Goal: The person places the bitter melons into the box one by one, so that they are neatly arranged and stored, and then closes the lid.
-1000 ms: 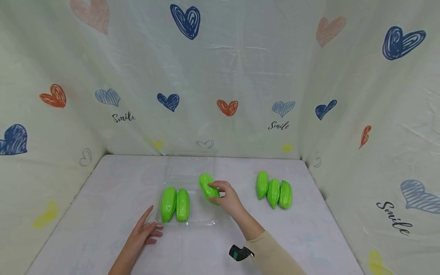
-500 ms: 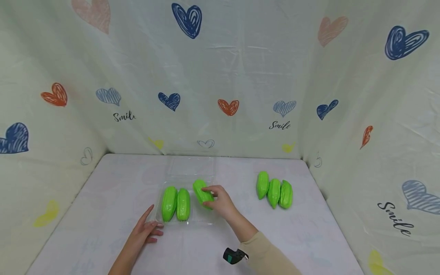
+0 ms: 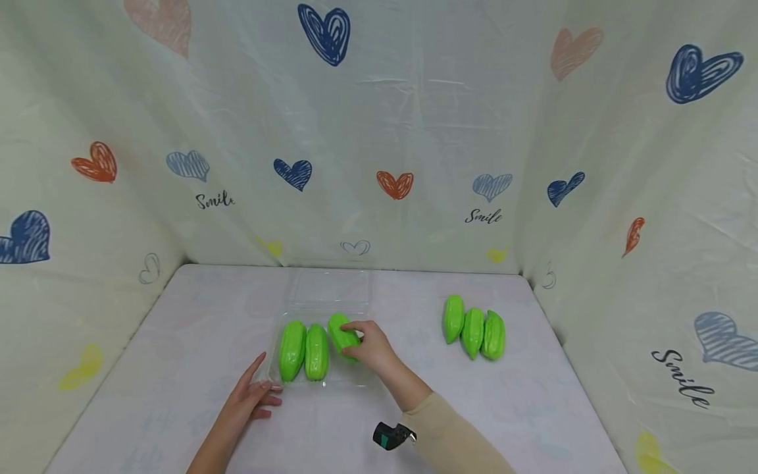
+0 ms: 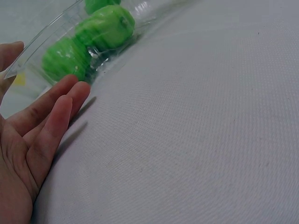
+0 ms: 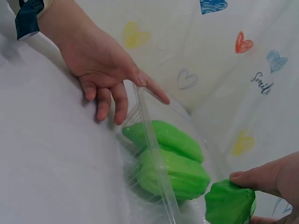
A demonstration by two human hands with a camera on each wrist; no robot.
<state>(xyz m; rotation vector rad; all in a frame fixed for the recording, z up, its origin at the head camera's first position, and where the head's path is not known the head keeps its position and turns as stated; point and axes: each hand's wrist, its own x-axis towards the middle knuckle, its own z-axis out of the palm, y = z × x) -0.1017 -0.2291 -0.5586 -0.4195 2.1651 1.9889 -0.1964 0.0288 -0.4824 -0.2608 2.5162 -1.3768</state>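
My right hand point(image 3: 374, 347) pinches a bright green, ridged, cucumber-like vegetable point(image 3: 340, 328) between thumb and fingers, tilted over the right part of a clear plastic box point(image 3: 357, 374). Two similar green vegetables point(image 3: 292, 352) lie side by side in the box's left part. At the box's front left corner, my left hand point(image 3: 245, 395) touches the edge with relaxed fingers. The left wrist view has its fingertips point(image 4: 83, 88) right beside the box wall. In the right wrist view, the held vegetable point(image 5: 229, 201) is close to the two in the box.
The box's clear lid point(image 3: 328, 288) lies folded back toward the rear curtain. On the right of the white table point(image 3: 551, 408), three more green vegetables point(image 3: 472, 334) lie close together. A black wrist device point(image 3: 393, 436) hangs by the right sleeve point(image 3: 456, 434). Heart-printed curtains point(image 3: 438, 118) enclose the table.
My right hand has moved left and slightly toward me, bringing the held green vegetable nearer the two in the box. The left hand stays at the box's corner.
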